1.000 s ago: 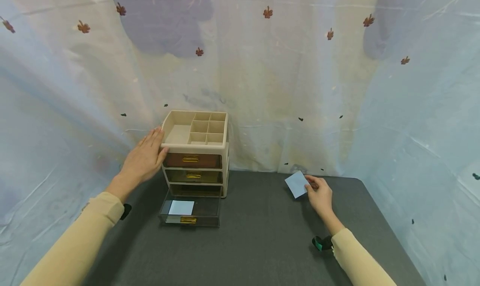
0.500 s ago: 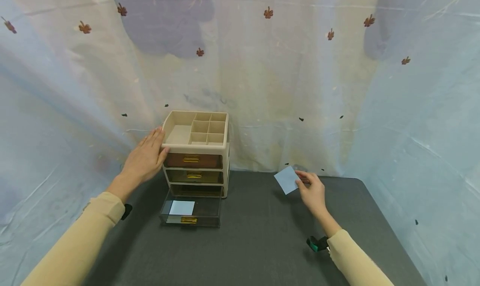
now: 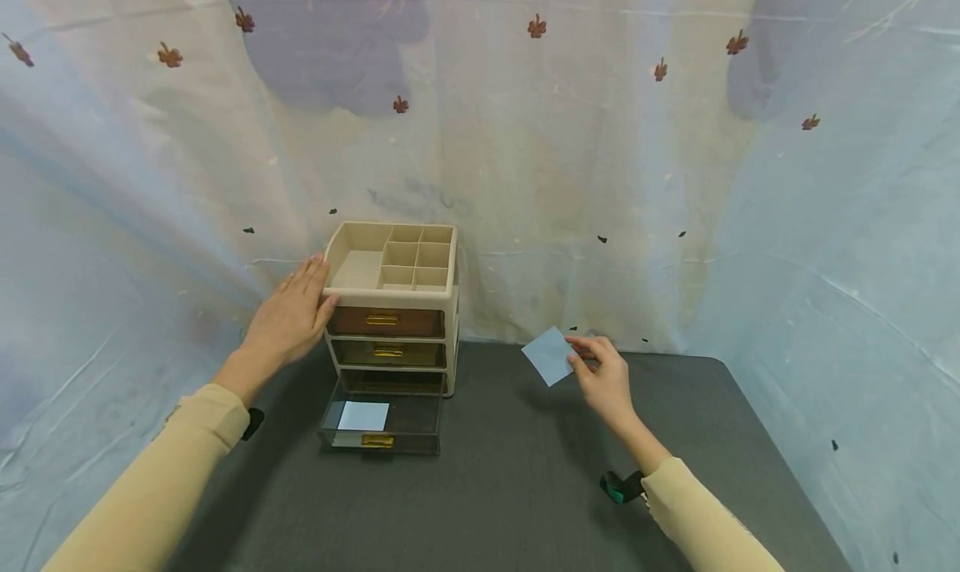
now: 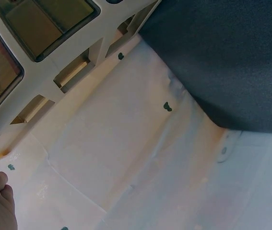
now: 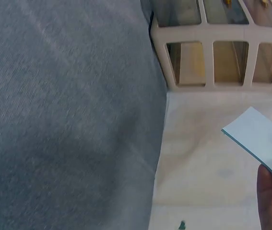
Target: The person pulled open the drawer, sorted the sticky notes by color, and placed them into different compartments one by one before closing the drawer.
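A beige desktop organizer [image 3: 390, 293] with three drawers stands at the table's left rear. My left hand [image 3: 287, 320] rests along its left upper edge, fingers straight and thumb near the front corner. The clear bottom drawer [image 3: 416, 426] is pulled out, and a pale blue-white square of paper [image 3: 363, 416] lies in its left part. Over the table to the right, my right hand [image 3: 606, 380] pinches a light blue pad of sticky notes [image 3: 547, 356] by one corner, between thumb and fingers. The pad's thin stacked edge shows in the right wrist view.
The organizer's top has one large and several small compartments [image 3: 400, 253]. Its brown upper drawer [image 3: 420, 322] and olive middle drawer [image 3: 420, 353] are closed. A dark grey cloth [image 3: 510, 489] covers the table. A patterned curtain [image 3: 525, 180] hangs close behind and at both sides.
My right hand has carried the sticky note pad leftward, towards the organizer. The left hand and the pulled-out drawer have stayed in place.
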